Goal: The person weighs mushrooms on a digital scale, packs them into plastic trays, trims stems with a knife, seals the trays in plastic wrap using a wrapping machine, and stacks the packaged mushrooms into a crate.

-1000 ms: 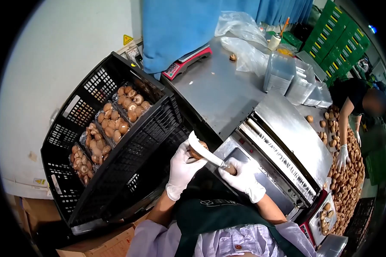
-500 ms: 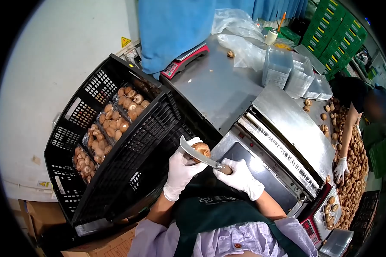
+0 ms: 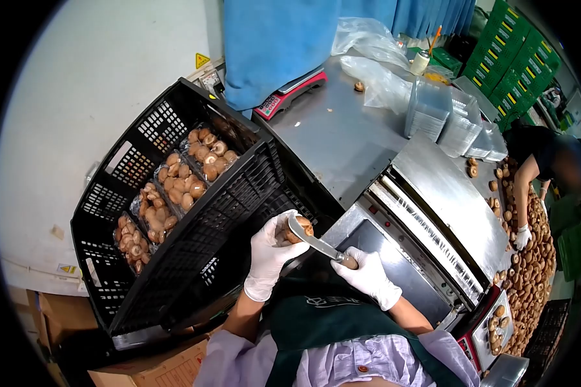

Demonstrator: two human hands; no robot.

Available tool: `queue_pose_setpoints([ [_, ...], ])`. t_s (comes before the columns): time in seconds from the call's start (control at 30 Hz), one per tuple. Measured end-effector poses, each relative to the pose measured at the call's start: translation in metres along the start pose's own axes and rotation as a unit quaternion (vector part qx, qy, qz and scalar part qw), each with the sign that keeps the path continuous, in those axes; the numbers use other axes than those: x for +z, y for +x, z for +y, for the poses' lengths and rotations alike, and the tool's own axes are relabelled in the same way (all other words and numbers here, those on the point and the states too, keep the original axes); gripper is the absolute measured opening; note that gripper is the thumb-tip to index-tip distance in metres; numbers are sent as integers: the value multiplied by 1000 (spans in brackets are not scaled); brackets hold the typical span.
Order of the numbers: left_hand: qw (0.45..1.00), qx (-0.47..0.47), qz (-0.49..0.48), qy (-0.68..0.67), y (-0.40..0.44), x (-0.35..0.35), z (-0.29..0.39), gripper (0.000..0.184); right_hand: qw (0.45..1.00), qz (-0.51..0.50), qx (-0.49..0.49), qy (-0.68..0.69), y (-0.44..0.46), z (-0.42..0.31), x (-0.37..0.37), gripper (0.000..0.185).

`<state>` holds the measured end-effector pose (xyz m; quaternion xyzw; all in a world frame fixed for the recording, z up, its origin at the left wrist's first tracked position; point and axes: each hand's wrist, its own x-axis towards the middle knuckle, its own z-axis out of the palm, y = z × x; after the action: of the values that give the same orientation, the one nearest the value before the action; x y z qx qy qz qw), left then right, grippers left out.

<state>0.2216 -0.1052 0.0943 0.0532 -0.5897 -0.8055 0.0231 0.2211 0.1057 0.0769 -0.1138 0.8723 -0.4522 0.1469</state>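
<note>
In my gloved left hand [image 3: 271,255] is a brown mushroom [image 3: 303,228], with the fingers wrapped round it. My gloved right hand [image 3: 368,276] grips the wooden handle of a curved knife [image 3: 323,247]. The blade lies across the mushroom, its hooked tip close to my left fingers. Both hands are held in front of my dark green apron, between a black crate [image 3: 193,238] and a metal wrapping machine [image 3: 394,258]. The underside of the mushroom is hidden by my left hand and the blade.
Wrapped mushroom packs [image 3: 182,184] sit in the black crate. On the metal table [image 3: 342,142] are a red scale [image 3: 290,93], plastic bags and stacked clear trays [image 3: 429,109]. At right, a co-worker's gloved hand [image 3: 523,237] touches a large mushroom pile [image 3: 529,284]; another scale [image 3: 490,329] holds mushrooms.
The knife blade has shifted slightly on the mushroom, and the right hand has moved a little down and right. My view has turned slightly. The co-worker's hand has moved upward over the pile.
</note>
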Motion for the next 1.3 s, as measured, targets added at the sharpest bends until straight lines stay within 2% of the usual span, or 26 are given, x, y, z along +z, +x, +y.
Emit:
queue_pose_setpoints([
  [0.1,999,39,16,4,1,-7,-2,57,1000,24,-15,-2,-6,6,4,26],
  [0.13,996,48,52,63,4,-10,3,58,999,36,-13,-15,-8,9,4,27],
  [0.17,996,12,79,-31,6,-21,8,58,975,38,116,187,-7,19,4,27],
  [0.23,989,97,89,-72,1,-39,31,60,959,73,205,181,-5,33,-16,27],
  [0.3,989,119,88,-28,-2,-46,38,65,960,48,208,183,-10,32,-24,27],
  [0.37,992,113,44,-25,1,-42,32,66,959,-26,199,198,-7,12,-21,26],
  [0.43,993,102,37,-38,3,-36,25,67,956,-48,194,213,2,2,-15,26],
  [0.57,991,78,37,-99,4,-29,25,68,928,-103,182,309,19,-4,-5,24],
  [0.63,990,69,34,-120,4,-28,25,68,891,-103,148,417,27,-4,2,23],
  [0.7,989,10,26,-144,5,-28,25,73,862,-121,155,467,44,5,8,18],
  [0.83,984,-38,14,-173,9,-36,14,72,806,-69,208,550,86,6,16,16],
  [0.87,982,-36,13,-184,10,-38,8,60,804,-47,198,559,100,7,18,16],
  [0.9,982,-38,6,-183,9,-39,5,60,802,-25,188,567,114,8,22,16],
  [0.97,979,-57,41,-191,12,-37,1,55,762,86,193,612,145,6,29,18],
  [1.0,978,-56,43,-199,12,-36,1,47,752,123,177,622,159,8,33,19],
  [1.03,976,-49,32,-210,15,-40,-6,47,728,145,169,648,172,13,35,18],
  [1.1,976,-51,27,-208,18,-38,-9,47,694,160,175,680,182,18,42,16],
  [1.17,977,-47,23,-209,21,-35,-10,48,692,178,167,680,178,23,53,15],
  [1.2,978,-53,24,-198,23,-35,-11,49,709,150,128,677,169,29,55,18],
  [1.23,980,-59,27,-189,25,-34,-12,50,695,149,148,688,151,16,48,31],
  [1.3,982,-66,19,-174,31,-26,-12,51,697,121,155,690,119,3,36,43],
])
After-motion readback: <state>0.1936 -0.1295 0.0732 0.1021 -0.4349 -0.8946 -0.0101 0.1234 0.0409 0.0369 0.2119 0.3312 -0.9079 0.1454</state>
